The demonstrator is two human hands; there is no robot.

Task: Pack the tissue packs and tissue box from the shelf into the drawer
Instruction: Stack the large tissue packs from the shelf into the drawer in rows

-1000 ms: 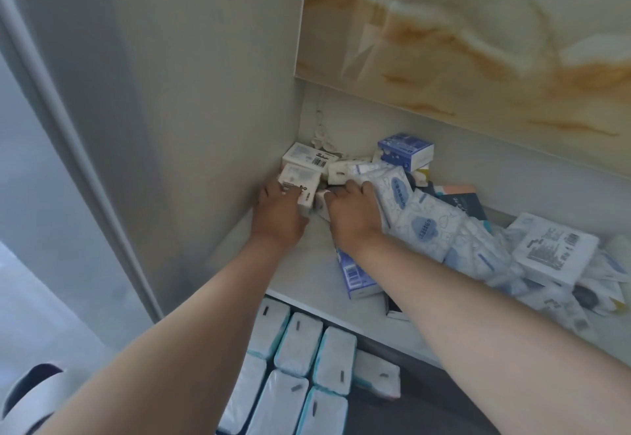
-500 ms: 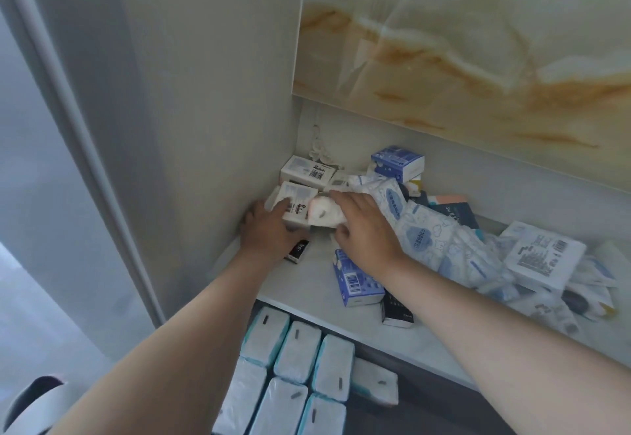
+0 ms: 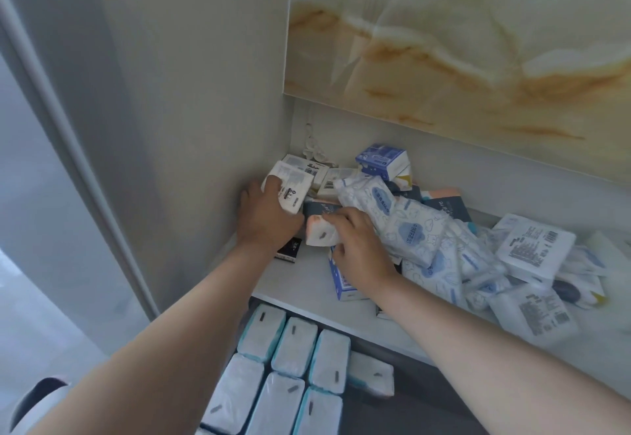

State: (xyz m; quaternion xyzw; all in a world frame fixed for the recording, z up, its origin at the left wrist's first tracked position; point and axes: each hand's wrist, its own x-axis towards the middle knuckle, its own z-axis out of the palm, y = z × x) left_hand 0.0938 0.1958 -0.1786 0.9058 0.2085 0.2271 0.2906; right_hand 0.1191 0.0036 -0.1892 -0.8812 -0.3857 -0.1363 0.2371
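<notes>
A heap of tissue packs covers the white shelf. My left hand grips a white barcode pack in the shelf's left corner, by the side wall. Beside it, my right hand holds a white pack with a pink end just above the shelf. A blue tissue box stands at the back. Blue-patterned soft packs lie to the right of my right hand. Below the shelf, the open drawer holds several white packs with teal edges in rows.
A grey side wall closes the shelf on the left, and a marble panel hangs over its back. A blue carton and a small black box lie near the shelf's front edge. White square packs pile at the right.
Both hands have drawn back from the corner toward the shelf's front. Each lifted a pack: the left the white barcode pack, the right the pink-ended one.
</notes>
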